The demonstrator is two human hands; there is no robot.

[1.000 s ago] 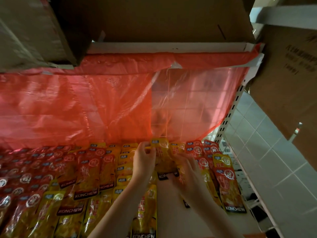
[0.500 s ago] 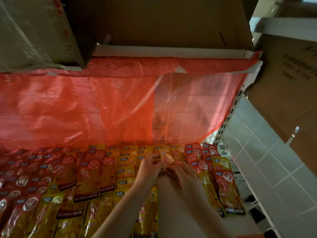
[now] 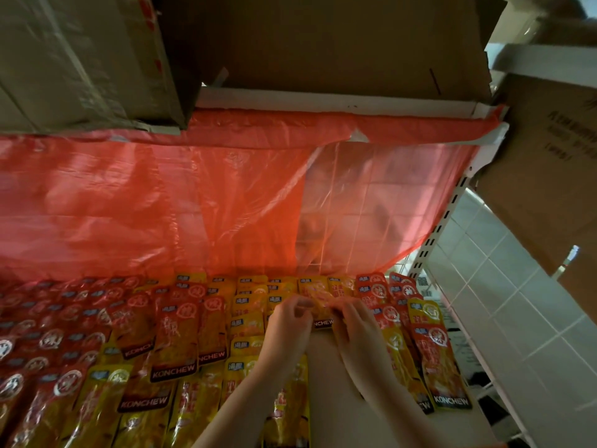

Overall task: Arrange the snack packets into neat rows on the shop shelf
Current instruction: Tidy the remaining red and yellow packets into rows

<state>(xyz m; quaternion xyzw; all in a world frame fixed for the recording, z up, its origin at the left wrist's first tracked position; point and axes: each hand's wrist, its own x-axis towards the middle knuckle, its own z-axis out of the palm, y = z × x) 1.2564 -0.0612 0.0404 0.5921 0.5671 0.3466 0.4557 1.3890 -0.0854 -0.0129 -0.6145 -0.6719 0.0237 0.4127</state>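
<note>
Bare strip of shelf [image 3: 326, 396] nearest. Beyond it, left hand [image 3: 290, 321] and right hand [image 3: 357, 324], each grip pinched on one yellow packet [image 3: 318, 300], now lower than before, against the back row of packets [image 3: 252, 286].

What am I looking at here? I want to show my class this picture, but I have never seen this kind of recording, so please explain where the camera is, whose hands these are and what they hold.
There is no machine. A person wears one wide-angle camera on the head, looking forward and down, so the two bare arms entering from below are that person's own. The left hand and the right hand together pinch one yellow snack packet near the back of a shop shelf. Rows of red and yellow packets lie flat around it, with a bare strip of shelf under the arms. A red plastic sheet hangs behind, and cardboard boxes sit above.
</note>
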